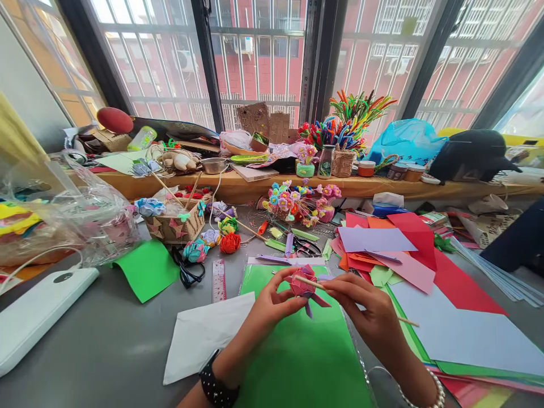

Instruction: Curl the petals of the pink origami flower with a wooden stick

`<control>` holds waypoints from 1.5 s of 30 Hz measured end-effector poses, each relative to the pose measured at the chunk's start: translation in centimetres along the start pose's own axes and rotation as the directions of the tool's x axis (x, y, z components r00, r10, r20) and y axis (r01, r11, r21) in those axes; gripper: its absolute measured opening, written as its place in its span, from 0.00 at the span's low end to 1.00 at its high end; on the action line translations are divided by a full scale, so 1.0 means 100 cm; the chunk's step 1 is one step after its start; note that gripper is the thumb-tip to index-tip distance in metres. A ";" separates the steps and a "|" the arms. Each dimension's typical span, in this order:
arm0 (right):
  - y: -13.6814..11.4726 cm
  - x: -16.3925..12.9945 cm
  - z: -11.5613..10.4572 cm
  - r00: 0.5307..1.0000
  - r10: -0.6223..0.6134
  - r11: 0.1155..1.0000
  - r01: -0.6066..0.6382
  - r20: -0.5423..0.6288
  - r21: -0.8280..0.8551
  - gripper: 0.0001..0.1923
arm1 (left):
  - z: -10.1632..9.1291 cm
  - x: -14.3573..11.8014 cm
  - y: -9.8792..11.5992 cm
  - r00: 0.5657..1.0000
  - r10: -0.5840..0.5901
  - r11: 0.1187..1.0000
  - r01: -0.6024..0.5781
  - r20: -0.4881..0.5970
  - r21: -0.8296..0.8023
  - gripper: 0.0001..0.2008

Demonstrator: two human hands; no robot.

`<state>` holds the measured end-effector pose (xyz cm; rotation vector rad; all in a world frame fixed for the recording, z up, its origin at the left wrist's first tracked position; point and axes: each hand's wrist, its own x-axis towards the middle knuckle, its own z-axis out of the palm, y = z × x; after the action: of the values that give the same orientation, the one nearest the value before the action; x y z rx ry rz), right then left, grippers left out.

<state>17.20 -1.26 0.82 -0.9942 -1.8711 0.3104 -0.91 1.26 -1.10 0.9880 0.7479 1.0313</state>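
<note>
My left hand (276, 300) pinches a small pink and purple folded-paper flower (302, 285) between thumb and fingers, with pointed paper strips hanging below it. My right hand (368, 303) grips a thin wooden stick (312, 281); its near tip lies against the front of the flower, and its other end sticks out past the hand. Whether the tip enters the paper I cannot tell. Both hands are above a green sheet (297, 351) in a clear sleeve. Just beyond them lie scissors (306, 246) and cut paper strips (276, 245).
Coloured paper sheets (467, 334) are piled at the right. A white paper packet (204, 334), a pink ruler (219, 280), black glasses (187, 269) and a white power bank (46, 317) lie at the left. Behind stand a basket (176, 224) and paper flowers (293, 198).
</note>
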 end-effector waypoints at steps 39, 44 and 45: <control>-0.004 -0.001 0.019 0.918 -0.391 0.883 0.354 -0.066 -0.307 0.06 | -0.003 -0.010 0.010 0.527 0.691 -0.126 -0.585 0.494 0.801 0.09; -0.006 -0.001 0.020 0.921 -0.376 0.888 0.328 -0.098 -0.323 0.05 | -0.002 -0.012 0.010 0.442 0.725 -0.239 -0.558 0.528 0.795 0.07; -0.006 -0.001 0.021 0.926 -0.364 0.893 0.318 -0.097 -0.318 0.05 | -0.002 -0.013 0.010 0.433 0.725 -0.253 -0.556 0.536 0.792 0.07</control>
<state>15.19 -1.30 0.06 -0.8322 -1.9405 -0.2615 -1.89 0.31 -0.25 2.7722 0.9857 1.6197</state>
